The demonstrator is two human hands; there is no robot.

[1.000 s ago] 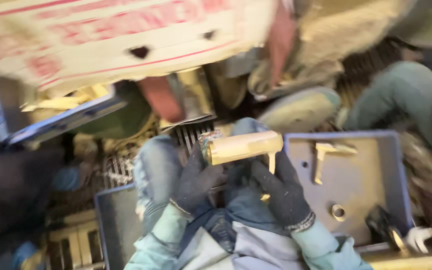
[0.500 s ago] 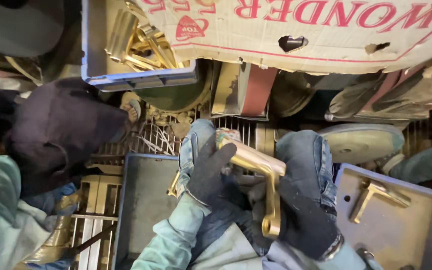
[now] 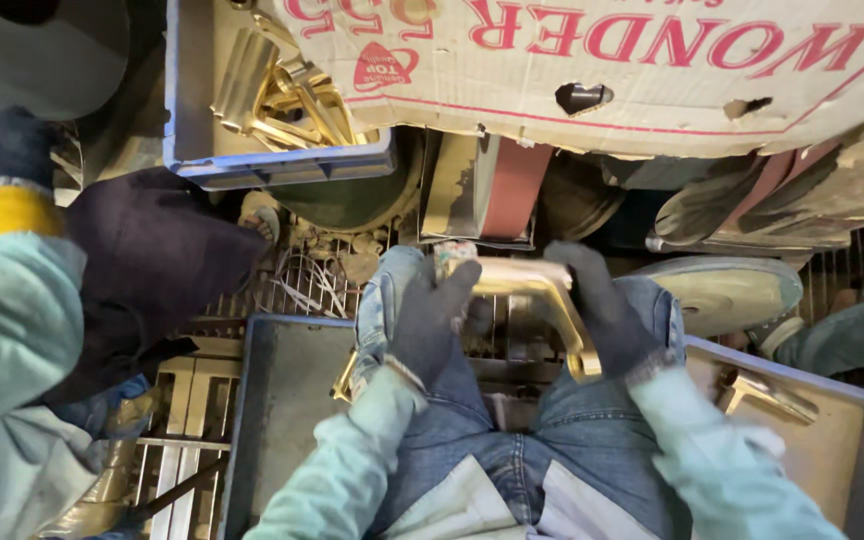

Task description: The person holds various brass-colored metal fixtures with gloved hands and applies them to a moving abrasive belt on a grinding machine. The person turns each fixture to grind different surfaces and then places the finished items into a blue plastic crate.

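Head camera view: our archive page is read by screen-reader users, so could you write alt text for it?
Two dark-gloved hands, left hand and right hand, grip a bent brass handle over denim-clad knees, facing a belt sander. A grey tray sits left, another tray right holds a brass part; a co-worker's sleeve shows far left.

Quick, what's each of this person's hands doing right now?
Left hand: gloved, closed around one end of the brass handle.
Right hand: gloved, closed on the handle's bent end.
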